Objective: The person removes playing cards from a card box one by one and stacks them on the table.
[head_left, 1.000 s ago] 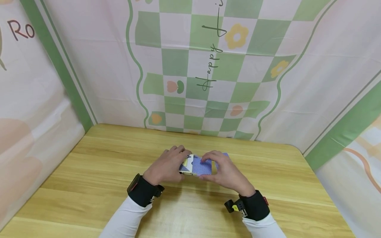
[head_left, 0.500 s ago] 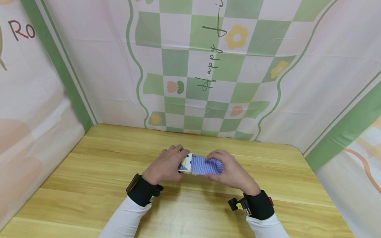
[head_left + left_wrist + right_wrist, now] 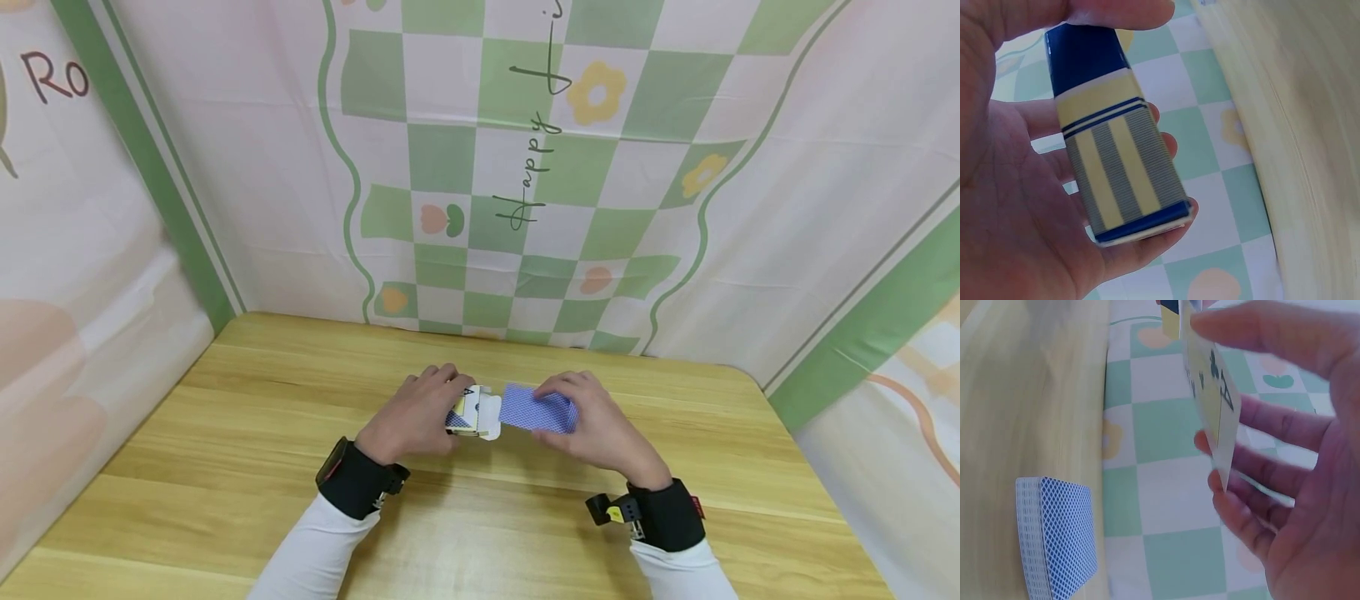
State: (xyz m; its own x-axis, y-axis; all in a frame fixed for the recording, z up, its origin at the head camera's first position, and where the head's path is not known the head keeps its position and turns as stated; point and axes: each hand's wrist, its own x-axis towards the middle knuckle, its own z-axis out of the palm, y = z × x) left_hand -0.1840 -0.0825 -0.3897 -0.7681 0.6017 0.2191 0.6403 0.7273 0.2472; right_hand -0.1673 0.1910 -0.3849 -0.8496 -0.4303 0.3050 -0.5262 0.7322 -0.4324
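My left hand (image 3: 412, 418) grips a blue, white and yellow playing-card box (image 3: 463, 417) by its sides. The white flap (image 3: 491, 418) of the box stands open toward the right. In the left wrist view the thumb lies on one end of the box (image 3: 1116, 144), with the fingers behind it. My right hand (image 3: 596, 427) pinches a thin set of blue-backed playing cards (image 3: 525, 408), just right of the flap and apart from it. An ace faces the right wrist camera on these cards (image 3: 1217, 403). A thick stack of cards (image 3: 1067, 534) lies on the table, hidden in the head view.
The wooden table (image 3: 225, 467) reaches back to a hanging cloth (image 3: 525, 167) with green and white checks. More printed cloth (image 3: 97, 292) hangs along the left side, and another panel (image 3: 862, 375) stands at the right. Both wrists wear black bands with cameras.
My right hand has moved right with the cards, away from the box, and the white flap has come into sight. The other stack is now hidden in the head view. My left hand has barely shifted.
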